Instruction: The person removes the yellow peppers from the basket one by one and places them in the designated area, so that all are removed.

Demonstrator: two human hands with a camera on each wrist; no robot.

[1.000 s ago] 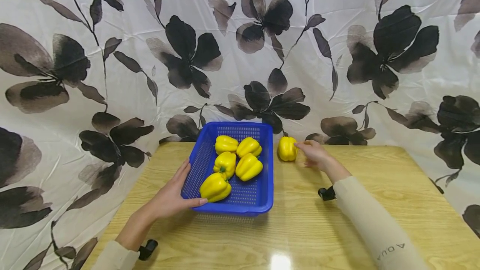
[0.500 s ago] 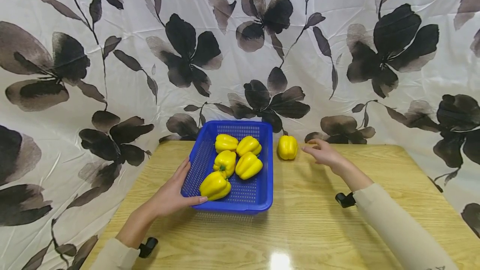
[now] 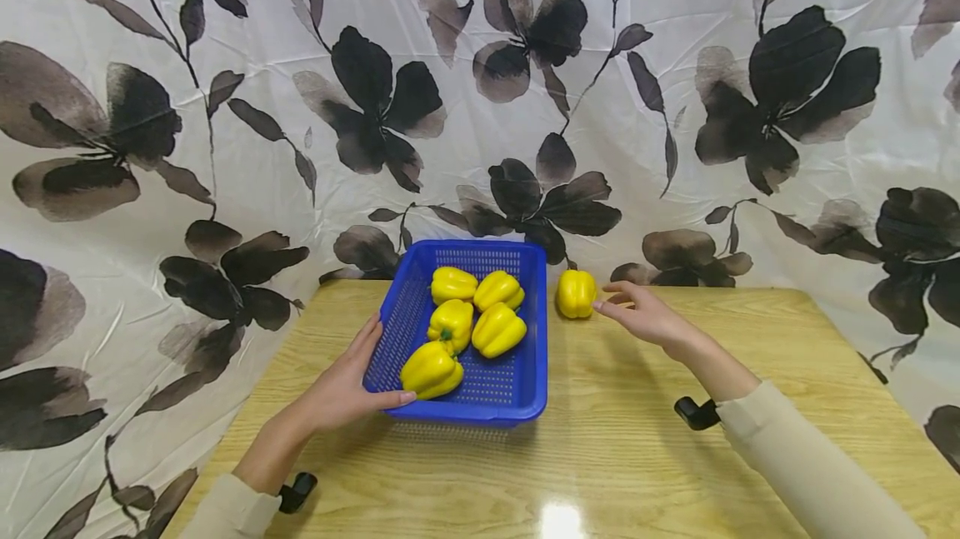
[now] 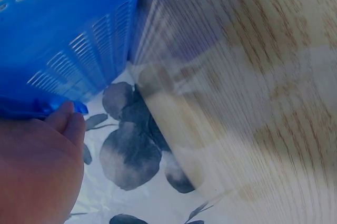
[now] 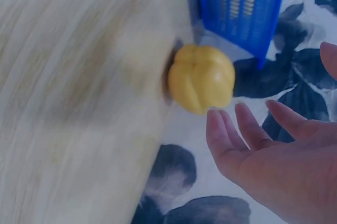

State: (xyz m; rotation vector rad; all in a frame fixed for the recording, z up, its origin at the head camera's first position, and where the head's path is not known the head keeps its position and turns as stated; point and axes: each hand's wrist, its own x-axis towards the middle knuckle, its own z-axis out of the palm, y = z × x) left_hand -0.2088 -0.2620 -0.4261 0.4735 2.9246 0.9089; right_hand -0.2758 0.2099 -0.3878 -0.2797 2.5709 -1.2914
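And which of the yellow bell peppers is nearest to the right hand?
The glossy yellow bell pepper on the pale wood-grain table, just right of the blue plastic basket; the other five lie inside that basket.

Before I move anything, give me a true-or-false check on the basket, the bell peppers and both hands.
1. The blue perforated basket holds five yellow bell peppers. True.
2. The left hand is on the basket's left side, its thumb at the near rim. True.
3. The sixth bell pepper stands to the left of the basket. False: it is to the right.
4. The right hand has lifted the sixth bell pepper. False: it rests on the wood-grain table, the hand beside it.
5. Every bell pepper in view is yellow. True.
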